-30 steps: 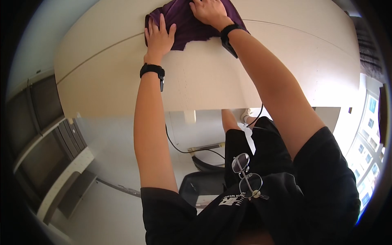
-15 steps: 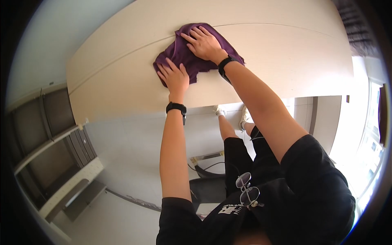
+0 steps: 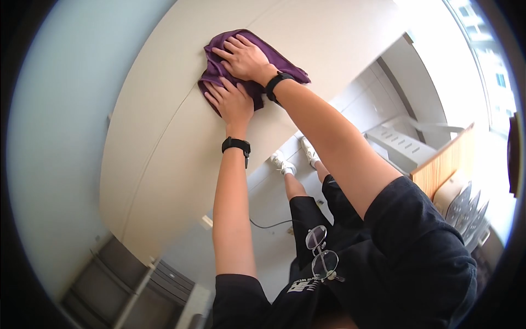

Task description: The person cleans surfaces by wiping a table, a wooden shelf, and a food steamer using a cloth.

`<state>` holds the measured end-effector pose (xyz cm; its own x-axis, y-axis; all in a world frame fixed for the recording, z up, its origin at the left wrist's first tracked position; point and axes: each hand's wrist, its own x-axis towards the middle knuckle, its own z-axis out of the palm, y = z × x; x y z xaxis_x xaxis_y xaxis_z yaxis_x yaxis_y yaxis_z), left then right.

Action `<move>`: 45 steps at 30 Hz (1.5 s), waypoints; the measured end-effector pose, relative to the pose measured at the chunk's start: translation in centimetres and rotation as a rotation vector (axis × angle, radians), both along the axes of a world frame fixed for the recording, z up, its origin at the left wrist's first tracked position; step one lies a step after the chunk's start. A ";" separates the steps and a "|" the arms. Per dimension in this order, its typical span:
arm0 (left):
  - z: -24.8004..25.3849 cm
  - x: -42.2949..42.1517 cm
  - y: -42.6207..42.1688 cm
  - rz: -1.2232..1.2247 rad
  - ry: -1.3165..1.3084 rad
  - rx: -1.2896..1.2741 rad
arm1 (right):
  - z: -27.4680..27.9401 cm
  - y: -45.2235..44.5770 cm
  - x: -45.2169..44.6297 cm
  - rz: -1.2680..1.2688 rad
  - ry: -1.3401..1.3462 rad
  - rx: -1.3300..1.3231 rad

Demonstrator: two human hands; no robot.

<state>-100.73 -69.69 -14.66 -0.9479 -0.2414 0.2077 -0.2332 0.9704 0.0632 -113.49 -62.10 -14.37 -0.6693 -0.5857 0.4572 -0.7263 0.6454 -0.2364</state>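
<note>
A crumpled purple cloth (image 3: pixel 287 68) lies on a pale, light wood-toned tabletop (image 3: pixel 159 98). Flat on its near left part rests my left hand (image 3: pixel 232 104), fingers stretched out and slightly spread. My right hand (image 3: pixel 245 59) presses on the upper part, a little farther away, also with its fingers extended. Neither hand grips the fabric; both palms face down. Parts of the cloth under the hands are hidden. Each wrist wears a black band.
A thin seam (image 3: pixel 156 148) runs along the tabletop. Grey cabinets (image 3: pixel 118 268) stand at the lower left. To the right are a white slotted rack (image 3: pixel 402 143), a wood-edged unit (image 3: pixel 438 164) and a bright window. Glasses (image 3: pixel 323 255) hang at my shirt, and a dark cable crosses the floor.
My view has turned, so the tabletop now runs diagonally and the rack on the right shows. Both hands stay flat on the cloth, the right now closer to the left.
</note>
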 end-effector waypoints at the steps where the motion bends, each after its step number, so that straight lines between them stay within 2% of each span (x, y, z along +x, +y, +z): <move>1: 0.8 0.7 -2.4 -0.018 -0.003 0.016 | 0.7 -2.1 0.8 -0.022 -0.028 0.018; 3: 0.9 -0.1 -0.5 -0.070 -0.015 0.025 | 0.5 0.5 0.1 -0.050 -0.026 -0.018; 6: 1.9 0.7 -1.5 -0.114 0.013 0.018 | 2.6 -0.3 1.2 -0.087 -0.052 0.002; 12: 1.8 1.2 -2.6 -0.191 0.137 0.065 | 2.6 -0.4 2.5 -0.159 -0.070 -0.015; 20: 2.2 0.9 -4.1 -0.319 0.066 0.097 | 3.7 1.5 6.1 -0.245 -0.051 -0.090; 29: 3.4 3.6 -6.4 -0.585 0.046 0.127 | 5.8 1.6 11.1 -0.370 -0.079 -0.084; 31: 2.8 4.4 -6.9 -0.667 0.051 0.176 | 6.4 2.0 12.7 -0.412 -0.156 -0.125; 32: 4.2 5.2 -6.6 -0.668 0.000 0.232 | 7.1 1.9 13.9 -0.435 -0.186 -0.141; 34: 6.5 6.8 -6.7 -0.638 -0.188 0.395 | 9.9 3.2 16.9 -0.482 -0.496 -0.279; 35: 7.0 7.7 -5.9 -0.697 -0.183 0.424 | 10.2 4.9 19.4 -0.537 -0.460 -0.356; 36: 9.2 8.9 -4.4 -0.708 -0.307 0.517 | 10.4 7.3 22.3 -0.584 -0.414 -0.446; 38: 12.7 10.9 -2.3 -0.803 -0.364 0.490 | 12.3 11.5 27.2 -0.502 -0.370 -0.348; 40: 16.4 11.8 -2.1 -0.920 -0.363 0.495 | 16.9 14.1 31.3 -0.495 -0.343 -0.319; 42: 20.3 13.3 -0.4 -0.989 -0.332 0.533 | 21.2 16.8 35.0 -0.632 -0.410 -0.297; 45: 28.3 15.5 2.6 -1.090 -0.263 0.745 | 28.6 21.2 40.2 -0.865 -0.319 -0.419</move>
<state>-85.23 -67.13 13.59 -0.7191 0.6803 0.1418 0.5425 0.4222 0.7262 -73.30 -40.89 14.25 -0.9149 0.3241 0.2405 0.0875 0.7411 -0.6657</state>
